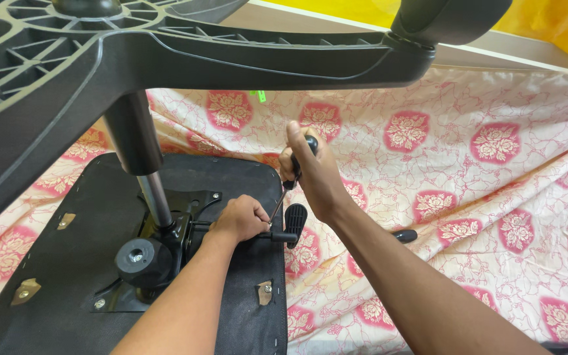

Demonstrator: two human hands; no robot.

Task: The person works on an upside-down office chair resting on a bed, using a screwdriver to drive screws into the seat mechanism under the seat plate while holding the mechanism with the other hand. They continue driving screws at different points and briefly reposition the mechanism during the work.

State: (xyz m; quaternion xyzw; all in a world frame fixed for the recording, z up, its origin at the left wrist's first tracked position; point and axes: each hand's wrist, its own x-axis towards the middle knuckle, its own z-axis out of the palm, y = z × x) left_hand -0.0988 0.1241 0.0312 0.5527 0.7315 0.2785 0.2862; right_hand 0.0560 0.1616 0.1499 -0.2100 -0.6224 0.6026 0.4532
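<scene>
An office chair lies upside down; its black seat underside (67,263) faces up. My right hand (313,174) grips the black handle of a screwdriver (292,176), whose shaft slants down toward the metal mechanism plate (185,217). My left hand (239,220) rests closed on the mechanism beside the screwdriver tip, near the black paddle lever (294,223). The gas cylinder (142,158) rises from the mechanism to the black star base (165,52) overhead.
A cream bedsheet with pink flower patches (461,171) covers the surface underneath. A second black tool handle (405,235) lies on the sheet behind my right forearm. A round black knob (142,261) sticks out of the mechanism. A caster (448,20) sits at the base's end.
</scene>
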